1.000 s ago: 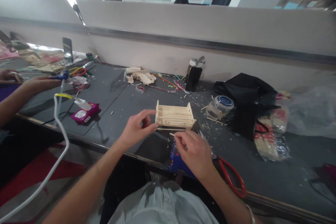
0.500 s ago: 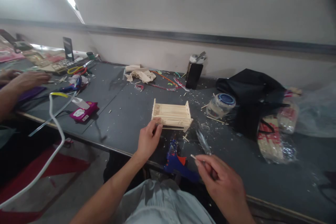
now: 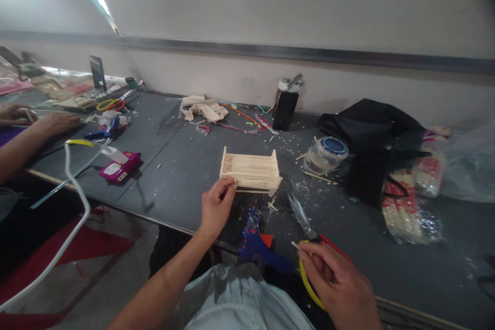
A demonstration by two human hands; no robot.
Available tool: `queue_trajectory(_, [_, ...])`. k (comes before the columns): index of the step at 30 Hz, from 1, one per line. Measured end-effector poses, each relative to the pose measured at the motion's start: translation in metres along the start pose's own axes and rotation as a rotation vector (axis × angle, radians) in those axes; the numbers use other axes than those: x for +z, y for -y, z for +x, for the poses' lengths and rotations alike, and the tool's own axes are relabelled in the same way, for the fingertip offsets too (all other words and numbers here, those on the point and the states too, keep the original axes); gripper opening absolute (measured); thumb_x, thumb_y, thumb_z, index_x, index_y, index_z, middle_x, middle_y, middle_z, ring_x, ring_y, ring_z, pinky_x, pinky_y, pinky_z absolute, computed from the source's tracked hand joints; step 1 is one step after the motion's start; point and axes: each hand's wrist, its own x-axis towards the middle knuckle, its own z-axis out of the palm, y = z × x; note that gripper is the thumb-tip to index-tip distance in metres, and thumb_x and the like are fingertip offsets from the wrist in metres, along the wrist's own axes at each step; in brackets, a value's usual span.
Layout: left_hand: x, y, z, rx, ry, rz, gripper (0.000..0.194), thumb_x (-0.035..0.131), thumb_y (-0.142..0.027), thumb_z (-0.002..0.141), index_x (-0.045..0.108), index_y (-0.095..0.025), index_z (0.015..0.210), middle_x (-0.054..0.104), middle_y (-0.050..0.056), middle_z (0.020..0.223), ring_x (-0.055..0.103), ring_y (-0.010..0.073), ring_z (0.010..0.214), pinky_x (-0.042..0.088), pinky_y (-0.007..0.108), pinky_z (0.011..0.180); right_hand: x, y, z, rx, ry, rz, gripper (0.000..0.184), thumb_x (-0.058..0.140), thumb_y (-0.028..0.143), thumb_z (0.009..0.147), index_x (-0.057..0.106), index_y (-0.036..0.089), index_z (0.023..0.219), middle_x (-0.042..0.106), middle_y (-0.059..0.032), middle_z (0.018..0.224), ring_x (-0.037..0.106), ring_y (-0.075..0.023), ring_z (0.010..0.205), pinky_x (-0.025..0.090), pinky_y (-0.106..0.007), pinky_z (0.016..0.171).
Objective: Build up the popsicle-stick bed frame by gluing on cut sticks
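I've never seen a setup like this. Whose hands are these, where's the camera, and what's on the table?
There's no machine here: these are a person's bare hands, seen by a camera worn on that person's head, looking forward and down. The left hand is at the front left corner of a small frame of pale sticks. The right hand pinches a short stick near the scissors. Also on the dark table are a blue glue gun, a clear jar with a blue lid and a leaning phone. At far left, another person's hand shows.
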Motion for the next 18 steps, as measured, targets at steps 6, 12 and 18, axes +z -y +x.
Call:
queue_trajectory(6, [0.001,0.001,0.001,-0.003,-0.028,-0.039,0.019,0.059,-0.031,0.082,0.07,-0.018,0.09,0.072,0.0,0.077,0.061,0.0114,0.064,0.046,0.021,0.062,-0.002,0.001,0.001,0.029,0.022,0.036,0.021,0.055,0.04,0.085,0.068,0.024,0.082,0.056,0.0047,0.057,0.052,-0.0095,0.047,0.044,-0.02,0.052])
queue_trajectory(12, [-0.001,-0.002,0.002,0.008,-0.036,-0.021,0.017,0.06,-0.029,0.082,0.072,-0.017,0.088,0.073,0.001,0.08,0.063,0.0121,0.066,0.048,0.021,0.063,0.001,0.003,0.003,0.151,0.104,0.184,0.017,0.062,0.04,0.079,0.069,0.024,0.081,0.058,0.0031,0.06,0.052,-0.0107,0.051,0.043,-0.02,0.051])
queue_trajectory(18, [-0.001,0.0,0.002,0.008,-0.041,-0.013,0.017,0.061,-0.028,0.081,0.073,-0.018,0.087,0.074,0.001,0.08,0.064,0.0123,0.066,0.048,0.021,0.062,-0.003,0.02,0.016,0.432,0.273,0.862,0.02,0.068,0.039,0.075,0.061,0.021,0.074,0.053,0.0028,0.065,0.047,-0.0082,0.052,0.038,-0.019,0.047])
